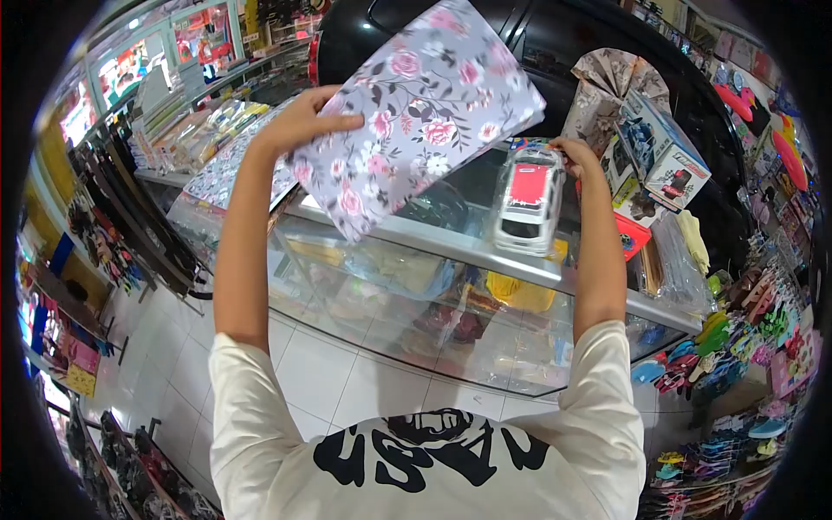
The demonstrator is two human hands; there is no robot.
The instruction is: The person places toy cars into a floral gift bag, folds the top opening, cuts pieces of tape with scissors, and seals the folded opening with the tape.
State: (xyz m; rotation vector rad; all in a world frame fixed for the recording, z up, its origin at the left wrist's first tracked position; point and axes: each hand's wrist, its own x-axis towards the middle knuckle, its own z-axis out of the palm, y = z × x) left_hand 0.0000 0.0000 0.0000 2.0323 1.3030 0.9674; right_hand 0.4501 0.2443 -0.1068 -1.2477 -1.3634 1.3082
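Note:
My left hand (310,126) grips a flat parcel in grey paper with pink and white flowers (425,121), thumb on its face and the other fingers behind. The parcel is tilted and raised above the glass counter. At the right, my right hand (579,159) has its fingers curled at the far end of a white toy car (529,198) with a red roof, in clear packaging. The toy car is over the counter's front part. My right fingertips are partly hidden.
The glass display counter (416,238) spans the middle, with goods inside. Matching floral paper (247,165) lies at its left. A fan-topped wrapped gift (607,95) and boxed toys (663,152) stand at the right. Sandals (706,347) hang right; belts (143,208) hang left.

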